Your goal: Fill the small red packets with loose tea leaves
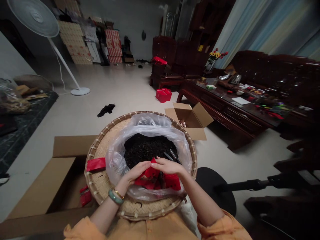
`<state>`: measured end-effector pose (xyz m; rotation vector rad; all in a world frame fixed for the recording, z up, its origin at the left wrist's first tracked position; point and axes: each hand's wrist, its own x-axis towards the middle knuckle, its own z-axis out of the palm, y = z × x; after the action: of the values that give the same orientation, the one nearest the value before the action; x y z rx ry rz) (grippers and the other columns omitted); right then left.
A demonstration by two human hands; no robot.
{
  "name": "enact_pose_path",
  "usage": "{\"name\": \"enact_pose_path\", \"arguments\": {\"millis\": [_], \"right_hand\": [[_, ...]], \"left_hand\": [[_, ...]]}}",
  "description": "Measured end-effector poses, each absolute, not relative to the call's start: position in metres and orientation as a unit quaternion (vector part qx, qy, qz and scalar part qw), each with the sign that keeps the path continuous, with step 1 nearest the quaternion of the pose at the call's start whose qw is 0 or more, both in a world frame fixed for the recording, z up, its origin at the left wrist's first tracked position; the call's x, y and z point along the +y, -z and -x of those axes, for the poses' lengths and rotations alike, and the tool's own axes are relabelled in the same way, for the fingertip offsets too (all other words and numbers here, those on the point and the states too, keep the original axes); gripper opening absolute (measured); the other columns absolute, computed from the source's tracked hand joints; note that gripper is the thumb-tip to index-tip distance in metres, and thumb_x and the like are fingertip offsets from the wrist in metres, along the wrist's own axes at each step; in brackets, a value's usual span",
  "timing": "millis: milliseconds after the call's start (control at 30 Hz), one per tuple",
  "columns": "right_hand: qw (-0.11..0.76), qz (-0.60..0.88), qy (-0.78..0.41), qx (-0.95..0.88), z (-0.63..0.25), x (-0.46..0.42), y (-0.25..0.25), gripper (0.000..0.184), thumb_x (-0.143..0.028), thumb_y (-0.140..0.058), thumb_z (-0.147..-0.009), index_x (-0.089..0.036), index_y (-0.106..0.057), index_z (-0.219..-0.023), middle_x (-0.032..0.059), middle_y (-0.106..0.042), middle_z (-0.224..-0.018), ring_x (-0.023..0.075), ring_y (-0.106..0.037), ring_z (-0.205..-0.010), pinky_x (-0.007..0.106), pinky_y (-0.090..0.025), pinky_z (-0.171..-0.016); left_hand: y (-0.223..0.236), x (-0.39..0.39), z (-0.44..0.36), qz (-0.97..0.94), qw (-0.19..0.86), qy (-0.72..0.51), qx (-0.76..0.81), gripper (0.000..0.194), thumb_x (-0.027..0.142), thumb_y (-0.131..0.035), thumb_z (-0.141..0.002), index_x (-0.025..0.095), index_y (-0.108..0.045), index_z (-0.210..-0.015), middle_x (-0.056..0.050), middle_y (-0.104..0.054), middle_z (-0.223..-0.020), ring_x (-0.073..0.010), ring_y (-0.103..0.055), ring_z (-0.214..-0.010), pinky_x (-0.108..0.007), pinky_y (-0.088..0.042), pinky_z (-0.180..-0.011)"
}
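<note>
Both hands work together just above a clear plastic bag, pinching a glossy red paper packet with dark printed markings. The packet sits over the bag's near edge, partly folded and not fully flat. The fingers of the left hand and the right hand are closed on its top edge, their tips almost meeting, so neither hand is released. A green jade bangle and a thin gold bracelet circle the left wrist, and orange sleeves show at the bottom of the view.

The clear plastic bag lies open in a round, shallow woven bamboo tray, its loose rim folded outward. Inside is a deep mass of dark, loose, dried leaves that look like tea, with slim metallic strips lying against them just beyond the right hand. A flat red packet rests on the tray to the left of the bag.

An open brown cardboard box stands beside the tray on the left, with a red packet at its inner edge. A smaller open brown cardboard box sits on the floor just past the tray, and a dark carved-wood tabletop holding assorted small items stands further right
</note>
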<state>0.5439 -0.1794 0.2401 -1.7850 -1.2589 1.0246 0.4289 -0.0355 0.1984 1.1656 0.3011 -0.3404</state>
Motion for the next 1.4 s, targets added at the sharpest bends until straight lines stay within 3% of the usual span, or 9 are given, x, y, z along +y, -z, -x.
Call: {"name": "enact_pose_path", "arguments": {"millis": [100,200,267,333,467,700,1033,1233,1400], "right_hand": [[0.444,0.7,-0.357,-0.431,-0.551,-0.176,-0.242,0.058,-0.063,-0.033,-0.084,-0.015,-0.063,-0.074,0.0038,-0.065,-0.073,0.0201,-0.061,-0.078,0.036,-0.045,-0.082],[0.533,0.737,-0.227,-0.347,-0.561,-0.171,-0.235,0.046,-0.051,-0.034,-0.088,-0.016,-0.063,-0.096,0.0078,-0.066,-0.091,0.0198,-0.061,-0.088,0.036,-0.045,-0.084],[0.491,0.791,-0.149,-0.333,-0.564,-0.165,-0.223,0.043,-0.044,-0.052,-0.081,-0.019,-0.055,-0.116,0.0115,-0.057,-0.117,0.0233,-0.052,-0.11,0.04,-0.039,-0.094],[0.396,0.84,-0.136,-0.345,-0.561,-0.156,-0.208,0.073,-0.037,-0.069,-0.067,-0.022,-0.04,-0.133,0.0149,-0.036,-0.139,0.0301,-0.034,-0.127,0.046,-0.031,-0.1],[0.279,0.892,-0.125,-0.334,-0.542,-0.13,-0.188,0.101,-0.033,-0.08,-0.054,-0.027,-0.026,-0.14,0.0182,-0.015,-0.147,0.0414,-0.025,-0.127,0.055,-0.033,-0.094],[0.284,0.889,-0.071,-0.353,-0.539,-0.114,-0.183,0.075,-0.021,-0.075,-0.06,-0.029,-0.044,-0.128,0.0125,-0.03,-0.134,0.0324,-0.035,-0.117,0.045,-0.04,-0.091],[0.452,0.828,-0.071,-0.325,-0.57,-0.132,-0.184,0.03,-0.014,-0.063,-0.062,-0.021,-0.059,-0.09,0.0027,-0.055,-0.095,0.0198,-0.054,-0.094,0.036,-0.043,-0.088],[0.667,0.666,-0.298,-0.153,-0.582,-0.142,-0.211,0.037,-0.028,-0.067,-0.062,-0.021,-0.055,-0.097,0.0003,-0.059,-0.089,0.0155,-0.059,-0.07,0.029,-0.05,-0.057],[0.742,0.51,-0.433,-0.044,-0.581,-0.147,-0.228,0.031,-0.024,-0.064,-0.067,-0.022,-0.053,-0.096,0.001,-0.062,-0.087,0.0134,-0.062,-0.067,0.022,-0.047,-0.052]], "left_hand": [[-0.192,-0.037,-0.424,-0.499,0.841,0.122,0.169,0.049,0.052,-0.06,-0.074,0.012,-0.062,-0.103,-0.004,-0.068,-0.074,-0.0124,-0.06,-0.058,-0.023,-0.047,-0.053],[-0.194,-0.033,-0.419,-0.457,0.858,0.074,0.223,0.048,0.052,-0.062,-0.073,0.011,-0.064,-0.096,-0.005,-0.068,-0.069,-0.0127,-0.061,-0.053,-0.023,-0.049,-0.052],[-0.198,-0.029,-0.415,-0.422,0.869,0.046,0.253,0.046,0.052,-0.06,-0.075,0.01,-0.064,-0.094,-0.007,-0.069,-0.071,-0.014,-0.063,-0.055,-0.025,-0.051,-0.055],[-0.202,-0.025,-0.413,-0.383,0.884,0.021,0.267,0.045,0.051,-0.055,-0.079,0.011,-0.063,-0.096,-0.008,-0.07,-0.074,-0.0148,-0.065,-0.058,-0.026,-0.053,-0.058],[-0.208,-0.019,-0.409,-0.327,0.9,-0.028,0.285,0.046,0.05,-0.043,-0.087,0.012,-0.061,-0.105,-0.008,-0.07,-0.076,-0.0153,-0.067,-0.061,-0.028,-0.055,-0.061],[-0.215,-0.016,-0.408,-0.316,0.897,-0.068,0.302,0.049,0.052,-0.04,-0.087,0.011,-0.059,-0.108,-0.01,-0.071,-0.084,-0.0191,-0.069,-0.071,-0.033,-0.057,-0.066],[-0.21,-0.013,-0.414,-0.362,0.889,-0.058,0.274,0.045,0.053,-0.051,-0.081,0.015,-0.059,-0.104,-0.009,-0.071,-0.086,-0.0194,-0.068,-0.072,-0.032,-0.056,-0.063],[-0.215,-0.011,-0.425,-0.483,0.84,-0.106,0.223,0.062,0.046,-0.079,-0.053,0.013,-0.059,-0.102,-0.009,-0.069,-0.092,-0.0224,-0.066,-0.08,-0.032,-0.052,-0.07],[-0.21,-0.005,-0.432,-0.646,0.704,-0.178,0.234,0.057,0.04,-0.077,-0.055,0.013,-0.06,-0.102,-0.008,-0.067,-0.097,-0.0212,-0.062,-0.084,-0.033,-0.047,-0.078]]}}
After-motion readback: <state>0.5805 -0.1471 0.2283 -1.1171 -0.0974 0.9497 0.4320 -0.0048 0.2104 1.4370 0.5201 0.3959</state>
